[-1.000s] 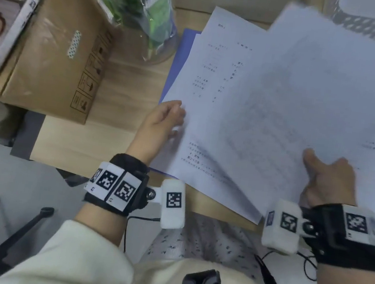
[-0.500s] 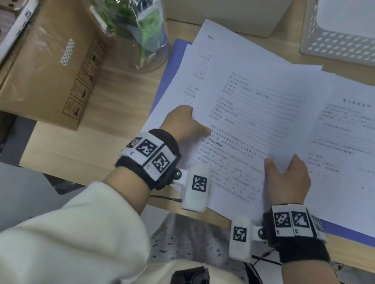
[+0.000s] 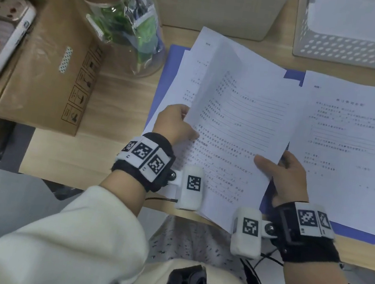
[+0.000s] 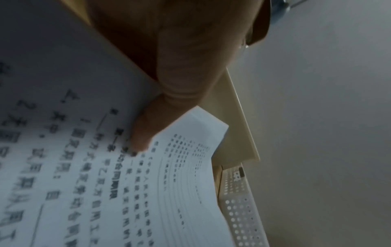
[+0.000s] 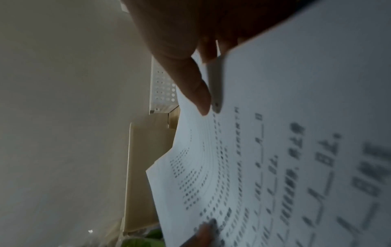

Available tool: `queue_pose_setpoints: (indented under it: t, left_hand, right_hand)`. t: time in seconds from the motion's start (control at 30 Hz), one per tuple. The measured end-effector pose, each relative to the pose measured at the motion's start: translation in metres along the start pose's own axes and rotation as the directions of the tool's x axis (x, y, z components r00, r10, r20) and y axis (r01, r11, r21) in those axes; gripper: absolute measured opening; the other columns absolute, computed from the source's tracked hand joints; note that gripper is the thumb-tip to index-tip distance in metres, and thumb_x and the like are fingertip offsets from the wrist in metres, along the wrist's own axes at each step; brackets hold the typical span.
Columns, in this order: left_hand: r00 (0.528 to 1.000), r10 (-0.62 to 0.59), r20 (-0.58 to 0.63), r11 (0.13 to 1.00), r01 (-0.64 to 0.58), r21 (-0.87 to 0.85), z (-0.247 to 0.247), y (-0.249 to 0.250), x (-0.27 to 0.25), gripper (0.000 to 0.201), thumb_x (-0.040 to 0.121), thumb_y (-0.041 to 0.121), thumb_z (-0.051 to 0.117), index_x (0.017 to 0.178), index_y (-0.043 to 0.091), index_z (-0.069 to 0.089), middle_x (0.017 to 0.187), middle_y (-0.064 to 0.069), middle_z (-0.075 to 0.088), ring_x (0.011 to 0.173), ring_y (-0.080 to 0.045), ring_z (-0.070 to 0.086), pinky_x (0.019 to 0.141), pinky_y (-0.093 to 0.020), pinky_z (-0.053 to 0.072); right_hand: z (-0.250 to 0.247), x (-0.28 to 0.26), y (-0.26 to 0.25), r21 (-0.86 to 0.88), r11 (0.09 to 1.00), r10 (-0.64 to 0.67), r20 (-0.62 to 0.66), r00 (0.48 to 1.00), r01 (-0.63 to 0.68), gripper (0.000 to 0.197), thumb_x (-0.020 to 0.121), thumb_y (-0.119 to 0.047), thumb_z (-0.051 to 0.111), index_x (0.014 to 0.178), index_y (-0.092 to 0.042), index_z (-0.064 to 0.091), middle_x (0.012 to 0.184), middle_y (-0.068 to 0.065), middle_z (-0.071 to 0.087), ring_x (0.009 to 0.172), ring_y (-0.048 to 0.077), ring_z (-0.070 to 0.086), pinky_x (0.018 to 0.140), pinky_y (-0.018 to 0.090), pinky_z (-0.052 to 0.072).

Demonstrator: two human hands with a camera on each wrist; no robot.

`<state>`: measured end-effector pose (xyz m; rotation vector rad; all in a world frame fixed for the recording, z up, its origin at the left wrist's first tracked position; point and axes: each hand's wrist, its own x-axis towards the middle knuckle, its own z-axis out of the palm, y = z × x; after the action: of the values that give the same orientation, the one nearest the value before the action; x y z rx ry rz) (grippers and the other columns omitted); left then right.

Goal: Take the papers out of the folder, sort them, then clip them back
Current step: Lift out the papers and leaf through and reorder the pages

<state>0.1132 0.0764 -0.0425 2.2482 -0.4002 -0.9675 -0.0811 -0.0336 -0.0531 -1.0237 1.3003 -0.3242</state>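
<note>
We hold 1 lifted sheet [image 3: 240, 115] between both hands: left hand [image 3: 174, 123] pinches its left edge, right hand [image 3: 285, 177] its bottom corner, likely to read and sort. Other papers [image 3: 346, 149] lie on the blue folder [image 3: 292, 74] on the worktop [image 3: 115, 98].

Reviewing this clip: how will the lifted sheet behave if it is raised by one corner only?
The lifted sheet would probably droop: it already curves between the left hand and right hand. It looks thin and light, so one pinch likely carries it, though it may crease.

Papers [image 3: 233, 114] lie on the folder [image 3: 167, 71], jar [image 3: 128, 25] to its left.
</note>
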Motion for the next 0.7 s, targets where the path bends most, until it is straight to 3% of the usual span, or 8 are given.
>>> queue_pose_setpoints:
  t: [0.07, 0.2, 0.33, 0.4, 0.47, 0.57, 0.63, 0.7]
  left_hand:
    - [0.992, 0.121, 0.031, 0.987, -0.117, -0.113, -0.006, 0.002, -0.006, 0.018, 0.076, 0.004, 0.066, 0.077, 0.019, 0.057, 0.078, 0.004, 0.059, 0.073, -0.012, 0.056, 0.058, -0.010, 0.043]
    - [0.960, 0.261, 0.105, 0.837, -0.171, -0.520, -0.013, 0.009, -0.016, 0.024, 0.079, 0.007, 0.061, 0.098, 0.020, 0.060, 0.095, 0.005, 0.068, 0.081, -0.004, 0.065, 0.077, -0.021, 0.052]
    - [0.911, 0.349, 0.219, 0.811, -0.177, -0.558, -0.014, 0.022, -0.028, 0.014, 0.089, 0.014, 0.051, 0.095, 0.022, 0.061, 0.082, 0.014, 0.073, 0.079, -0.003, 0.067, 0.072, -0.020, 0.054]
    - [0.926, 0.305, 0.225, 0.861, -0.167, -0.480, -0.012, 0.021, -0.033, 0.020, 0.095, 0.018, 0.043, 0.090, 0.022, 0.062, 0.081, 0.013, 0.070, 0.078, -0.004, 0.065, 0.072, -0.019, 0.052]
    - [0.959, 0.266, 0.103, 0.938, -0.232, -0.257, -0.012, 0.005, -0.032, 0.014, 0.092, 0.019, 0.050, 0.099, 0.019, 0.062, 0.101, 0.001, 0.066, 0.100, -0.014, 0.062, 0.084, -0.020, 0.047]
    - [0.981, 0.153, -0.116, 0.965, -0.123, 0.230, -0.014, -0.027, -0.027, 0.055, 0.076, 0.027, 0.070, 0.123, 0.008, 0.048, 0.130, -0.013, 0.049, 0.125, -0.029, 0.042, 0.101, -0.031, 0.034]
    - [0.972, 0.046, -0.232, 0.933, 0.040, 0.357, -0.015, -0.037, -0.030, 0.079, 0.064, 0.035, 0.079, 0.126, 0.006, 0.041, 0.132, -0.017, 0.041, 0.124, -0.033, 0.037, 0.102, -0.037, 0.031]
    - [0.962, -0.010, -0.271, 0.917, 0.117, 0.381, -0.014, -0.040, -0.029, 0.087, 0.056, 0.037, 0.082, 0.126, 0.007, 0.039, 0.131, -0.018, 0.040, 0.120, -0.035, 0.038, 0.099, -0.041, 0.033]
  right_hand:
    - [-0.004, 0.002, 0.002, 0.017, 1.000, 0.014, 0.048, 0.999, -0.015, 0.046, 0.071, 0.002, 0.074, 0.115, -0.002, 0.062, 0.115, 0.017, 0.067, 0.104, 0.034, 0.065, 0.095, 0.050, 0.050]
    - [-0.013, -0.002, -0.003, 0.143, 0.990, -0.017, 0.221, 0.975, -0.015, 0.078, 0.034, -0.038, 0.091, 0.104, -0.014, 0.066, 0.097, -0.002, 0.077, 0.090, 0.018, 0.072, 0.075, 0.032, 0.060]
    - [-0.028, -0.005, -0.018, 0.221, 0.971, -0.103, 0.062, 0.993, 0.087, 0.022, 0.073, -0.012, 0.073, 0.092, -0.019, 0.064, 0.078, -0.009, 0.076, 0.076, 0.008, 0.072, 0.067, 0.028, 0.059]
    - [-0.038, -0.005, -0.026, 0.211, 0.965, -0.132, -0.108, 0.985, 0.153, 0.018, 0.087, -0.003, 0.060, 0.094, -0.019, 0.061, 0.084, -0.010, 0.072, 0.074, 0.004, 0.068, 0.069, 0.023, 0.055]
    - [-0.049, -0.005, -0.031, 0.217, 0.962, -0.119, -0.216, 0.969, 0.166, 0.021, 0.091, -0.006, 0.056, 0.111, -0.011, 0.057, 0.102, -0.001, 0.065, 0.077, 0.004, 0.061, 0.059, 0.009, 0.051]
    - [-0.063, 0.001, -0.024, 0.314, 0.940, -0.058, -0.249, 0.967, 0.137, 0.043, 0.094, -0.013, 0.054, 0.135, -0.003, 0.044, 0.121, 0.004, 0.055, 0.109, 0.016, 0.057, 0.055, 0.007, 0.048]
    - [-0.071, 0.005, -0.014, 0.308, 0.941, -0.063, -0.247, 0.967, 0.140, 0.047, 0.094, -0.020, 0.055, 0.137, -0.004, 0.044, 0.129, 0.000, 0.054, 0.119, 0.013, 0.050, 0.072, 0.007, 0.047]
    - [-0.076, 0.006, -0.006, 0.265, 0.952, -0.081, -0.261, 0.962, 0.152, 0.051, 0.088, -0.031, 0.061, 0.133, -0.009, 0.049, 0.132, -0.002, 0.055, 0.123, 0.016, 0.051, 0.100, 0.022, 0.042]
